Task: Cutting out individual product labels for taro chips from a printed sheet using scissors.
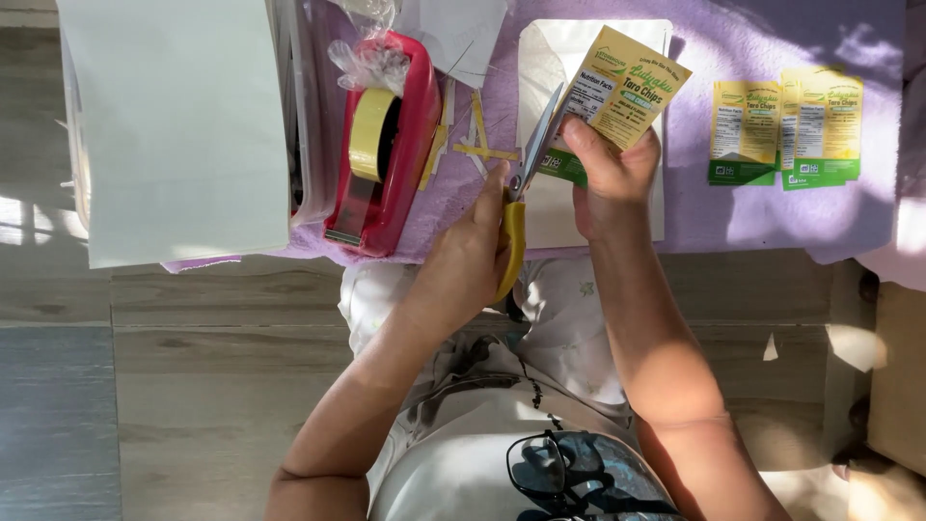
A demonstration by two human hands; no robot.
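Arms: both bare from the shoulder down, no sleeves reaching the forearms or wrists.
Left hand (463,256): bare, no glove, no ring or watch visible.
Right hand (610,174): bare, no glove, wrist without a band or bracelet.
Top: light, whitish garment with a darker grey and bluish printed pattern across the chest.
Cord: a thin dark beaded string runs down the front of the top.
Glasses (540,468): dark-framed pair hanging at the chest, lenses catching light.
Lap: pale cloth with a small faint green motif.
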